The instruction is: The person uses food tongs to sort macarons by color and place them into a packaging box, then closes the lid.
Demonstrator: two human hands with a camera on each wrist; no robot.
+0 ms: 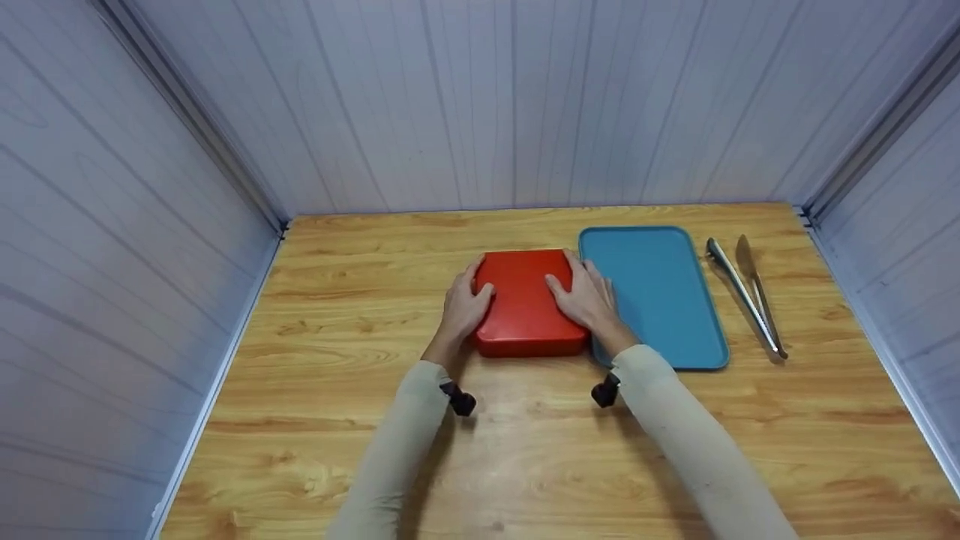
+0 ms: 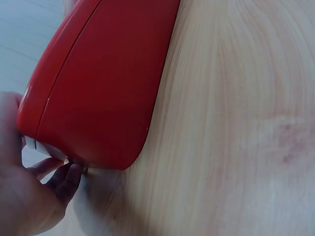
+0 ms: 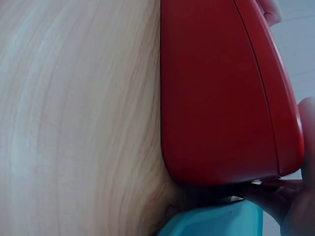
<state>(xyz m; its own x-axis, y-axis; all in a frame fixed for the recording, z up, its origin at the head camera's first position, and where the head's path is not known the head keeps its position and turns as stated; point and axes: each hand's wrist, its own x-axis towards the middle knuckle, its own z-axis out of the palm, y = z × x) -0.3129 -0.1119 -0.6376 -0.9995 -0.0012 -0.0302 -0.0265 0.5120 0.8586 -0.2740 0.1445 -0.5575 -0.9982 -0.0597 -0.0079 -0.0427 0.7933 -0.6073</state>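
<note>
Open wooden table (image 1: 315,360) lies to the left of and in front of the red box (image 1: 525,300), giving a hand room to pass. To its right the way is blocked: a blue tray (image 1: 667,300) sits just beside the box, with tongs (image 1: 746,292) beyond it. Panel walls (image 1: 517,105) close the back and both sides.

Wood-grain table (image 1: 540,450) with three things on it, walled in by pale panels.
Red box (image 1: 525,304) sits flat near the middle; blue tray (image 1: 660,300) lies just right of it, long side running away from the viewer, its near-left corner right at the box's side. Metal tongs (image 1: 746,294) lie right of the tray, apart from it, near the table's right edge.
</note>
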